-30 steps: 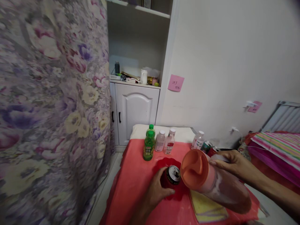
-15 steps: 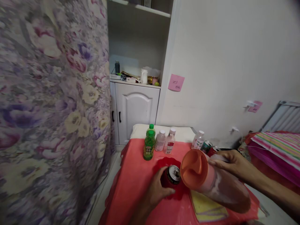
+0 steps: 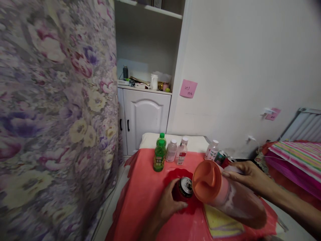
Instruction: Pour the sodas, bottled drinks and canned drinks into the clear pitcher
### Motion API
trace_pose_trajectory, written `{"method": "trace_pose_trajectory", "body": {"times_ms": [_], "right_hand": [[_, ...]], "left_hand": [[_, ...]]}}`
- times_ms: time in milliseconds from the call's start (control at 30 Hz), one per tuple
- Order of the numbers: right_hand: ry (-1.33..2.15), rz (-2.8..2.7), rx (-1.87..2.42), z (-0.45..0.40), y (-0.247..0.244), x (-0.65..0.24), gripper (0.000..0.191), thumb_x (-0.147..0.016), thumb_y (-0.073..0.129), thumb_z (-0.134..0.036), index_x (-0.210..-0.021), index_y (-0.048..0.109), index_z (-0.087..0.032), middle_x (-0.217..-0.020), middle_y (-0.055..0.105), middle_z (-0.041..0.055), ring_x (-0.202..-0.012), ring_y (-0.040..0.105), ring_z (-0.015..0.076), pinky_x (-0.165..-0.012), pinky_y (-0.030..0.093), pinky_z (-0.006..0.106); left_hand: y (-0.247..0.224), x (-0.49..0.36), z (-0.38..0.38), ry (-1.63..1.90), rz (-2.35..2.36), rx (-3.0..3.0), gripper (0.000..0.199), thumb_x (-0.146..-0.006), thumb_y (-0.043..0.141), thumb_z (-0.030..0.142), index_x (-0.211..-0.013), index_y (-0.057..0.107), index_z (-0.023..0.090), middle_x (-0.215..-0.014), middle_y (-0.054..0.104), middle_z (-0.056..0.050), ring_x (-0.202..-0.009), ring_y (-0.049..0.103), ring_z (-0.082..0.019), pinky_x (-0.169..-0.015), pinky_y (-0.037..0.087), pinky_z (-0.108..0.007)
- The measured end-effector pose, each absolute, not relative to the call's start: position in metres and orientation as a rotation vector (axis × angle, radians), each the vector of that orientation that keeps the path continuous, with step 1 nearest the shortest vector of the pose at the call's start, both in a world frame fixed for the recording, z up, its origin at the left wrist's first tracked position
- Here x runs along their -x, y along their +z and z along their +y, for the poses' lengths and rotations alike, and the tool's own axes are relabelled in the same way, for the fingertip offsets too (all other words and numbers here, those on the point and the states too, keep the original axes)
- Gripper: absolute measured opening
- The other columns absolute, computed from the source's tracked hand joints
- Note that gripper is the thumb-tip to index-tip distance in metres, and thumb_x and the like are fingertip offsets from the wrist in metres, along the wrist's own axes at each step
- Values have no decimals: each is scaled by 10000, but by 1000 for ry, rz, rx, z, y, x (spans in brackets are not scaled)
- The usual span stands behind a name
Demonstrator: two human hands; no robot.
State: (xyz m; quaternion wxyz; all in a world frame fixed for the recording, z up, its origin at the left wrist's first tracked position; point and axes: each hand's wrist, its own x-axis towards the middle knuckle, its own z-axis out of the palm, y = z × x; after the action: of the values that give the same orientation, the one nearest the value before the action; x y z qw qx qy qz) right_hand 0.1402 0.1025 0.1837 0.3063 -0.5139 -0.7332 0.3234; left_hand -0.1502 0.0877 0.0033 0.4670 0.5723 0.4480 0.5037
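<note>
My left hand (image 3: 168, 202) is wrapped round a dark drink can (image 3: 185, 188) with a silver top, its tab and opening facing up. The can is over a red scalloped dish (image 3: 177, 174). From the right, my right hand (image 3: 247, 174) grips the handle of a large translucent pitcher (image 3: 238, 204) with an orange rim. The pitcher is tipped left, its orange mouth right beside the can's top. Brownish-pink liquid shows inside the pitcher. Whether any liquid runs into the can cannot be made out.
Green bottles (image 3: 159, 157), clear white-capped bottles (image 3: 181, 152), another white-capped bottle (image 3: 212, 150) and cans (image 3: 221, 157) stand toward the back of the red-covered table (image 3: 140, 187). A folded yellow cloth (image 3: 220, 222) lies below the pitcher. A floral curtain (image 3: 57, 117) hangs at left.
The pitcher has shifted very slightly left with my right hand. My left hand and the can have stayed in place.
</note>
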Motion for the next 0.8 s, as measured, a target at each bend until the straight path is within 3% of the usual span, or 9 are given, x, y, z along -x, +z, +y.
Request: {"method": "trace_pose_trajectory", "body": {"times_ms": [267,533,800], "right_hand": [[931,-1926,1387,97,180,-136,544,-766,662,-658,-574,420,-211,-540,349,-55,-529,314,104,-496,241,253],[946,-1780,1353,94,155,-142,601,-739,642,-715,-556,344,-226,-555,306,-53,-554,305,115,-538,223,272],[968,-1624,1324,89,131,-151,605,-751,621,-737,-570,350,-227,-554,263,-72,-545,196,97,-527,157,268]], "left_hand": [[3,151,88,1256,1097,-1363,874,-479,832,13,-1294,621,248,-1303,693,-65,-1247,572,-361,-1099,429,-468],[9,152,88,1306,982,-1355,847,-489,919,235,-1289,638,237,-1327,685,-93,-1296,543,-389,-1123,404,-490],[16,156,90,1373,915,-1279,881,-499,929,299,-1304,592,176,-1335,680,-130,-1283,561,-369,-1111,411,-456]]}}
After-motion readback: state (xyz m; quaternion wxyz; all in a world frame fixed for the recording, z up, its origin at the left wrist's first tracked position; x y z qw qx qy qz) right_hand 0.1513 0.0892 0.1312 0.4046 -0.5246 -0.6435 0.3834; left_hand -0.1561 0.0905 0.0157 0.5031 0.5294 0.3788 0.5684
